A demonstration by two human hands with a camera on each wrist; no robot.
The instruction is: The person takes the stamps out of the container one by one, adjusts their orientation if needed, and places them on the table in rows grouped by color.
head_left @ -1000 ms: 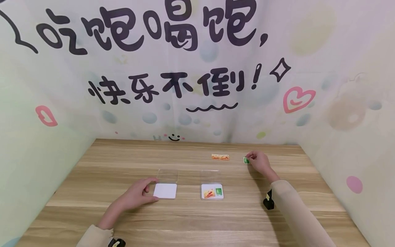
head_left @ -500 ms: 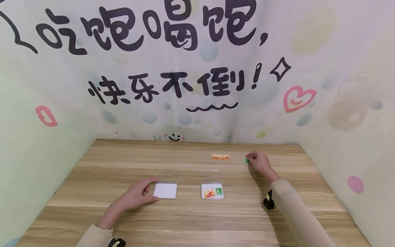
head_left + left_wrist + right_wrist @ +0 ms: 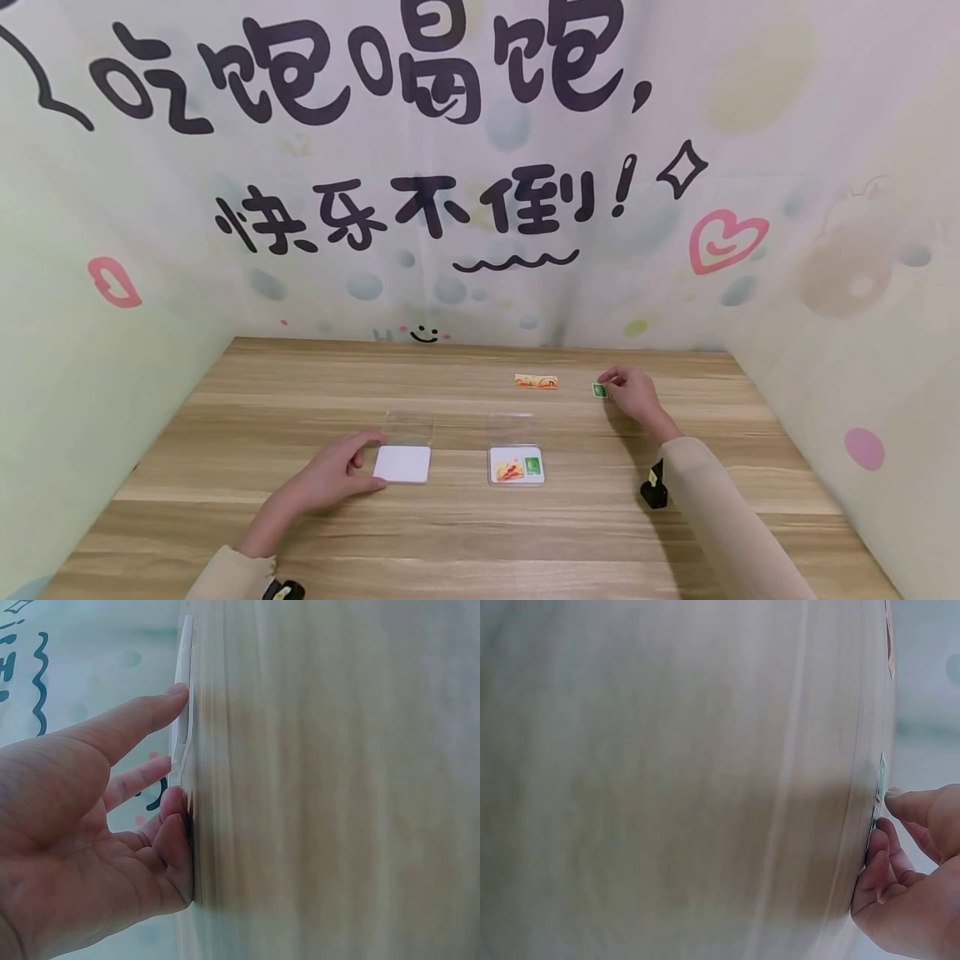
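Note:
My left hand (image 3: 330,473) holds the left side of a clear plastic case (image 3: 402,463) whose base bears a white card; thumb at the front corner, index finger by the hinge. In the left wrist view, the other fingers curl against the table. At the back right, my right hand (image 3: 633,394) pinches the edge of a small green stamp (image 3: 598,390) with a pale border, low at the table. The right wrist view shows the thumb against the stamp (image 3: 881,778); the fingertip contact is partly hidden.
A second clear case (image 3: 516,478) lies with its lid folded back, bearing an orange stamp (image 3: 509,471) and a green one (image 3: 532,466) on white. A wide orange strip (image 3: 536,382) lies left of the right hand. Printed cloth walls border the wooden table (image 3: 465,542).

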